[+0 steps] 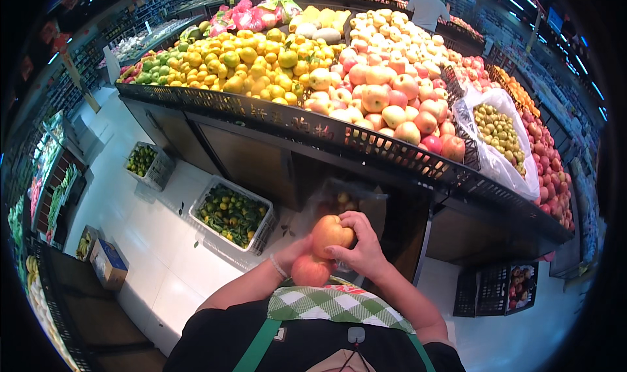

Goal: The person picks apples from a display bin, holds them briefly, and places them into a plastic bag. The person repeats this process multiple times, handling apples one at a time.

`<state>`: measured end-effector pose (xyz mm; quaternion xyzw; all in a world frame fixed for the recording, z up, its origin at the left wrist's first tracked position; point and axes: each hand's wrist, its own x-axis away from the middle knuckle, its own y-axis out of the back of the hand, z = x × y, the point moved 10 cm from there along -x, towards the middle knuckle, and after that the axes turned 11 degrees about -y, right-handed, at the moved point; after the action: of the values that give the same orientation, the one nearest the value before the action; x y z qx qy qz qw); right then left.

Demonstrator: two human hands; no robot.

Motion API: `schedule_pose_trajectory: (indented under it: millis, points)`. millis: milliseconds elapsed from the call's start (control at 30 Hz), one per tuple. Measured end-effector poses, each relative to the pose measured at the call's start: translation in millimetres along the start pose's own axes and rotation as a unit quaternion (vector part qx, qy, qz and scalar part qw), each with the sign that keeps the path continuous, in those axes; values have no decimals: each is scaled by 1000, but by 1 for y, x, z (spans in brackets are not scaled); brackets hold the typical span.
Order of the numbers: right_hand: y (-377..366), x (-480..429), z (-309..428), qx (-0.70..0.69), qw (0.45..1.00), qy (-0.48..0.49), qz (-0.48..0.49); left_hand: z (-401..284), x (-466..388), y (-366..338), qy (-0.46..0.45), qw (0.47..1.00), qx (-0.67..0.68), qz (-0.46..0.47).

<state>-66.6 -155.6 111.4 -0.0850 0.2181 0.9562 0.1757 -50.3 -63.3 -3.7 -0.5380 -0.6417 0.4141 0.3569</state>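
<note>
My right hand (360,239) has its thumb and fingers around an orange-red apple (329,236) in front of my chest. Just below it, touching it, is a redder apple (312,270). My left hand (298,250) is behind these two apples, its palm side against them and its fingers mostly hidden. Beyond the hands, a clear plastic bag (321,195) lies in the shadow below the fruit stand, with a few apples (343,199) near it. A heap of apples (387,95) fills the stand's section ahead of me.
The stand's black slatted rim (274,119) runs across the front. Yellow citrus fruit (235,63) is heaped left, small green-brown fruit (497,129) lies in a white bag right. Crates of green citrus (230,213) and a black crate (482,291) stand on the floor. A person (427,7) is far behind.
</note>
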Motion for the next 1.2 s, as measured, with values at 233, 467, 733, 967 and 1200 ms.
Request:
schedule_pose_trajectory:
  millis: [233, 467, 733, 967, 1200]
  points:
    - [-19, 6, -61, -174, 967, -172, 74, 6, 0, 16, -52, 998, 17, -29]
    - [-44, 22, -76, -266, 915, -231, 198, 31, 7, 14, -22, 995, 74, -67]
    - [-49, 44, -94, -285, 894, -265, 224, 58, 12, 20, 13, 987, 124, -102]
    - [-56, 48, -103, -294, 878, -307, 218, 58, 15, 22, 32, 982, 181, -49]
    - [-63, 22, -100, -309, 866, -343, 192, 29, 4, 36, 31, 983, 177, -31]
